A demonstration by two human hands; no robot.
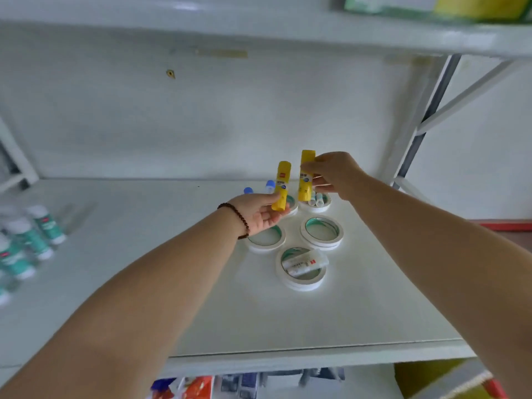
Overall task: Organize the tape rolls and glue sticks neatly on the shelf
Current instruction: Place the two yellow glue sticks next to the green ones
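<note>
My left hand (259,213) holds a yellow glue stick (281,184) upright above the white shelf (172,254). My right hand (334,174) pinches a second yellow glue stick (305,175), also upright, just to its right. Below them lie several white tape rolls: one (266,240) partly under my left hand, one (322,232) to the right, and a nearer one (301,269) with a white glue tube (305,262) lying across it. A far roll (316,203) holds small white sticks. Two blue-capped sticks (269,186) stand behind my left hand.
Several white and teal glue bottles (28,237) lie blurred at the shelf's left. An upper shelf (259,27) overhangs the work area. A metal upright (426,125) stands at the right. Coloured packages (201,387) show on the level below.
</note>
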